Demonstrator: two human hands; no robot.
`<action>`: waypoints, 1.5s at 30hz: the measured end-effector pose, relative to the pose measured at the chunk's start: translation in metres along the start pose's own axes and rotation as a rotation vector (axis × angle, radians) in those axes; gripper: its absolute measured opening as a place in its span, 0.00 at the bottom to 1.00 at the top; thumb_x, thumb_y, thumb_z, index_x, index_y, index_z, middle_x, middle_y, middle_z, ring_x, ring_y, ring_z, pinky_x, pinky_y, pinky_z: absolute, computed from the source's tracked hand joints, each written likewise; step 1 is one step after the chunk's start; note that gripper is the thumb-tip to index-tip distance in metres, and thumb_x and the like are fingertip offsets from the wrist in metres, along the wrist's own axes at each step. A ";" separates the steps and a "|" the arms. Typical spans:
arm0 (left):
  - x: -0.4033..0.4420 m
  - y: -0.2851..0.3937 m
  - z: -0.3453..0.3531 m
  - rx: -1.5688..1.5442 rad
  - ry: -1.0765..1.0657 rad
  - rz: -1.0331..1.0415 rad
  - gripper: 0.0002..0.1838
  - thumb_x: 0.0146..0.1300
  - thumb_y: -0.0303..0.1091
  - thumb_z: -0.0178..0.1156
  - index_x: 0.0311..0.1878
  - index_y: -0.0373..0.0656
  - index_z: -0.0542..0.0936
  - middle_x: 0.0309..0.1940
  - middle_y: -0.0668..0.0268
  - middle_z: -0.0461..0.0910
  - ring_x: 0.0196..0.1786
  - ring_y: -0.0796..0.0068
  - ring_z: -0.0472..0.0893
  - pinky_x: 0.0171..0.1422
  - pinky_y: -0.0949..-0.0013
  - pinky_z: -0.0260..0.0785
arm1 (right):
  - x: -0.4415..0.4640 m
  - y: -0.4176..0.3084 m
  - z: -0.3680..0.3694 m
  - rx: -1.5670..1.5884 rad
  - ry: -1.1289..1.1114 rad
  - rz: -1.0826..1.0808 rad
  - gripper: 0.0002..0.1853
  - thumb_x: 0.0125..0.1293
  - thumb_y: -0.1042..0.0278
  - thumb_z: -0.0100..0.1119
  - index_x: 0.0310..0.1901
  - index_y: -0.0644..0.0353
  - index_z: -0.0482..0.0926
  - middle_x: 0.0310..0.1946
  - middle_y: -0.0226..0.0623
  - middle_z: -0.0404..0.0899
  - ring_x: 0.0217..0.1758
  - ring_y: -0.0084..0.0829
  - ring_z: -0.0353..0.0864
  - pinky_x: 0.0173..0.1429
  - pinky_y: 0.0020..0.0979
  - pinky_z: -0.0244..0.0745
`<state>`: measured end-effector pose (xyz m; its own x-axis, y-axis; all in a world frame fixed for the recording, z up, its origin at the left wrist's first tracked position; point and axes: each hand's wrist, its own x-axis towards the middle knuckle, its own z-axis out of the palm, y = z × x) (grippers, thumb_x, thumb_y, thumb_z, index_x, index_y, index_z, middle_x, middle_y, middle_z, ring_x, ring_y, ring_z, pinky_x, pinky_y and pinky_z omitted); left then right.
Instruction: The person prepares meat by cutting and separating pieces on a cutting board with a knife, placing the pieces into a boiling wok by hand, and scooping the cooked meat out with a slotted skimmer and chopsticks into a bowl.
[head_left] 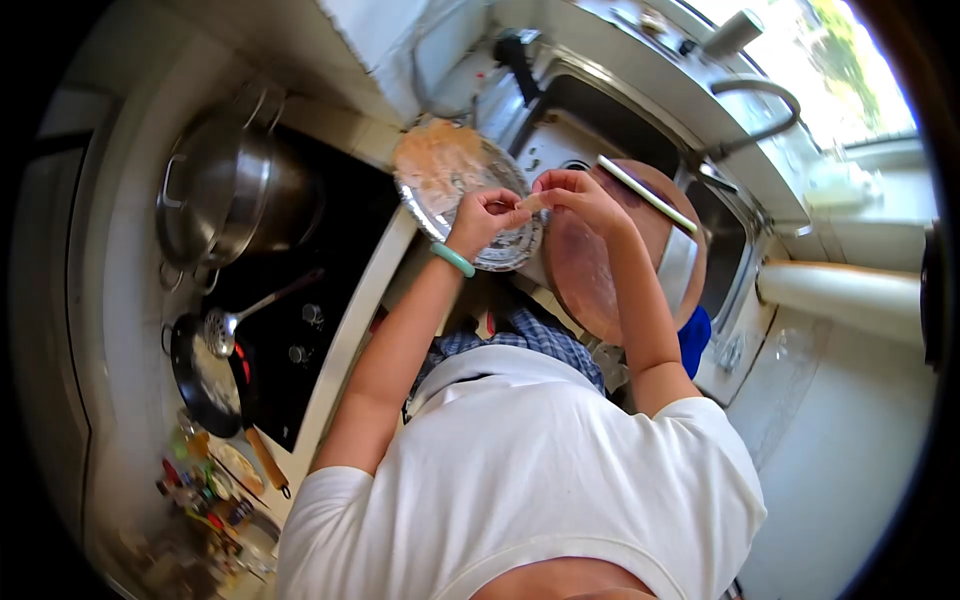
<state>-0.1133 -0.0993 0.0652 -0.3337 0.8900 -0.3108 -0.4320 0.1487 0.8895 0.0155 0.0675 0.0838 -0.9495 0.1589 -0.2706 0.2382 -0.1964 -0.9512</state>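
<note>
My left hand [487, 218], below a green bangle, has its fingers pinched together over the near side of a metal plate [500, 253]. Close beside it, my right hand [582, 197] is also pinched. A small pale strip [531, 202] runs between the fingertips of both hands; its exact kind is unclear. Thin pale-orange slices [437, 158] cover the far left part of the plate. Under my right forearm lies a round wooden cutting board [580, 275]. On its right side are a flat silver blade [677, 268] and a long white bar [645, 194].
The sink [590, 105] with its curved faucet [755, 88] lies beyond the board. At left, a black cooktop [330, 225] bears a steel pot [225, 195], a slotted ladle [219, 328] and a wooden-handled frying pan [205, 385]. Bottles and jars [215, 500] crowd the lower left.
</note>
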 end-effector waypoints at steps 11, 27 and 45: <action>0.040 -0.088 0.155 0.043 -0.032 -0.136 0.08 0.60 0.24 0.58 0.41 0.30 0.79 0.34 0.64 0.80 0.35 0.76 0.80 0.37 0.74 0.78 | -0.179 0.068 -0.042 -0.108 1.007 -0.143 0.18 0.59 0.57 0.62 0.43 0.63 0.78 0.34 0.33 0.80 0.35 0.27 0.77 0.42 0.28 0.71; -0.003 -0.073 0.113 1.239 -0.065 0.479 0.15 0.54 0.26 0.61 0.46 0.40 0.74 0.37 0.60 0.76 0.44 0.63 0.79 0.44 0.65 0.74 | -0.221 0.102 0.065 -0.528 1.412 0.546 0.16 0.57 0.68 0.58 0.40 0.72 0.68 0.34 0.58 0.75 0.38 0.52 0.77 0.43 0.43 0.71; 0.023 -0.103 0.098 1.160 -0.499 0.995 0.11 0.51 0.27 0.59 0.40 0.38 0.78 0.44 0.61 0.76 0.51 0.62 0.75 0.57 0.63 0.69 | -0.205 0.067 0.141 -0.345 1.113 0.463 0.17 0.66 0.61 0.54 0.31 0.72 0.73 0.20 0.55 0.72 0.26 0.53 0.73 0.32 0.41 0.66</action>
<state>0.0060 -0.0516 -0.0007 0.3127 0.8382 0.4467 0.6938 -0.5228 0.4953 0.1975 -0.1143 0.0967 -0.1154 0.9057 -0.4080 0.7039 -0.2152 -0.6770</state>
